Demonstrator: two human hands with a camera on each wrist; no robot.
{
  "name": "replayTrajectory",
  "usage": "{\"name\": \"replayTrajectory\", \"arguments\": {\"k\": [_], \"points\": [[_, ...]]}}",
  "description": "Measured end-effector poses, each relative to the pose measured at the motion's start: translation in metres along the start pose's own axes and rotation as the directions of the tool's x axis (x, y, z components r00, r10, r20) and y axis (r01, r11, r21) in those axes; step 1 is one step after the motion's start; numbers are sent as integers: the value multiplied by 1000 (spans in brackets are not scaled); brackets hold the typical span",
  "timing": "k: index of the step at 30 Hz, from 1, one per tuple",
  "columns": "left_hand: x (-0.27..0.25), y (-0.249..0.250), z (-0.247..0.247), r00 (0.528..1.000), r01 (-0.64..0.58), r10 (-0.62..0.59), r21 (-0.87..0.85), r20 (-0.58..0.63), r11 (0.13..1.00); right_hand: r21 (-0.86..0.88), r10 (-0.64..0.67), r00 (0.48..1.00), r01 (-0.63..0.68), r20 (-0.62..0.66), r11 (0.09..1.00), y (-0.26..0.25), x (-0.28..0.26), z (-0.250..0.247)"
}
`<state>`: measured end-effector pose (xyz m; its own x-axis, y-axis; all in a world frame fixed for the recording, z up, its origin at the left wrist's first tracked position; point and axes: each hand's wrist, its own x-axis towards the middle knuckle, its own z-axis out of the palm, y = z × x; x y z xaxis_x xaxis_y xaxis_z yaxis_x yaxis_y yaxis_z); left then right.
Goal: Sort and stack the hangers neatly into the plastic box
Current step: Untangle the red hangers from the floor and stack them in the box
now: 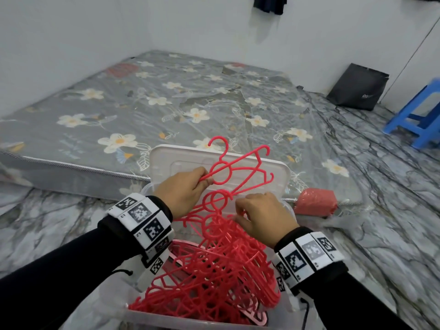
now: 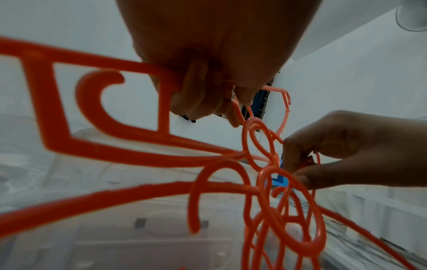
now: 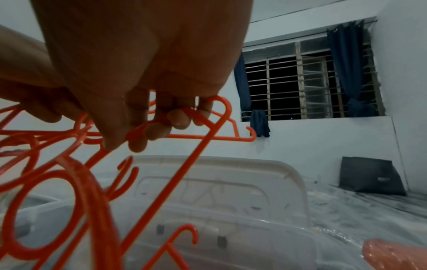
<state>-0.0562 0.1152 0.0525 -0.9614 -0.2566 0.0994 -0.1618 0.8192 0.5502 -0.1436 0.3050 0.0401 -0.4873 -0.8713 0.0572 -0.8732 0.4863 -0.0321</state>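
Observation:
A tangled bunch of red plastic hangers (image 1: 214, 270) hangs over the clear plastic box (image 1: 166, 317) at the bottom of the head view. My left hand (image 1: 188, 186) grips a raised red hanger (image 1: 238, 165) by its shoulder bar, the hook pointing up. The left wrist view shows that hanger (image 2: 104, 142) close up under the curled fingers (image 2: 196, 102). My right hand (image 1: 259, 217) pinches a hanger of the bunch, its fingers (image 3: 161, 126) curled round a thin red bar (image 3: 208, 138). The box's white lid (image 1: 262, 177) stands upright behind both hands.
A mattress (image 1: 142, 103) with a grey flowered cover under plastic film lies ahead on the marbled floor. A red wrapped bundle (image 1: 316, 201) lies right of the lid. A blue stool (image 1: 419, 115) and a dark bag (image 1: 357, 86) stand at the far right.

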Motion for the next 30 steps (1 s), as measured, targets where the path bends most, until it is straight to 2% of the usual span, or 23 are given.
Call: {"name": "replayTrajectory", "arguments": {"k": [3,6,9,14,16,20,22,26,30], "points": [[1,-6,-5,998,0,-2,-27,-67,1000,-5,120,990,-120,78,993,13,-1,-3],[2,-8,-7,989,-28,16,-76,-150,997,91,156,979,-168,127,982,21,-3,-3],[1,-7,-9,983,-25,17,-39,-183,999,167,94,988,-114,121,979,20,-2,-3],[1,-8,-12,981,26,-11,76,-194,997,95,32,998,-38,60,995,20,1,-7],[0,-7,-12,981,19,-12,35,-195,999,92,-14,999,11,32,996,15,1,-7],[-1,-4,-2,993,33,-43,-96,-107,995,10,-71,997,70,38,997,-3,1,3],[-1,-5,-1,992,45,-52,-65,-112,997,-7,-37,998,37,57,999,-5,1,6],[4,-12,-14,971,68,-60,26,-229,997,87,68,995,-75,79,993,3,2,-2],[4,-18,-21,959,85,-23,212,-281,974,98,100,995,-98,-18,990,13,1,-13]]}}
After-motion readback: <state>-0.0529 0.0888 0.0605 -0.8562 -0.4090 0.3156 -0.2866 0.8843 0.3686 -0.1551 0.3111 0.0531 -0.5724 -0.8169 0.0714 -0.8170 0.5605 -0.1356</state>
